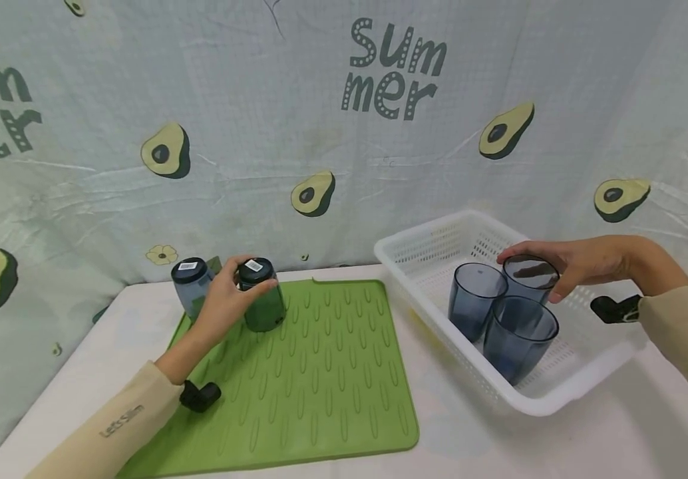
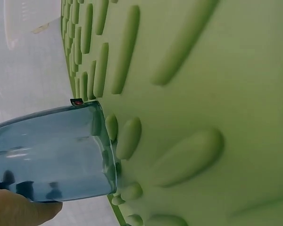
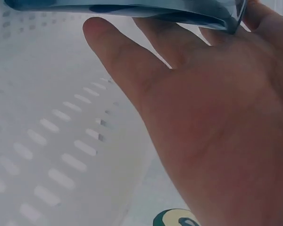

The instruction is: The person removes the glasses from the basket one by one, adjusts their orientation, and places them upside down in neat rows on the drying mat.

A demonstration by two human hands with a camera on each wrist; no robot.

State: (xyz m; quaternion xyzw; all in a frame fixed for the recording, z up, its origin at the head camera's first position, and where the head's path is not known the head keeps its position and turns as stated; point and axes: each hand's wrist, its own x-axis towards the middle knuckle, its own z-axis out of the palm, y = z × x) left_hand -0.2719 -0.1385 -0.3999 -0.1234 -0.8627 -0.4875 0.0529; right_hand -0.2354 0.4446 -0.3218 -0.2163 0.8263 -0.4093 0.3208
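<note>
On the green drying mat [image 1: 332, 372] stands an upside-down blue-tinted drinking glass [image 1: 266, 313] with a label on its base. My left hand [image 1: 224, 299] grips it near the top, and the left wrist view shows the thumb along the side of this glass [image 2: 52, 150], its rim down at the mat's ridges. A second upturned glass [image 1: 190, 286] is just left of that hand. Inside the white basket [image 1: 583, 392], my right hand [image 1: 589, 263] holds the rearmost glass [image 1: 526, 286] by its upper part. This glass [image 3: 132, 8] shows along the top of the right wrist view.
Two more upright glasses, one at the left [image 1: 476, 299] and one in front [image 1: 517, 339], stand close against the held one in the basket. White table surface [image 1: 440, 432] lies between mat and basket. Behind hangs an avocado-print curtain [image 1: 248, 173].
</note>
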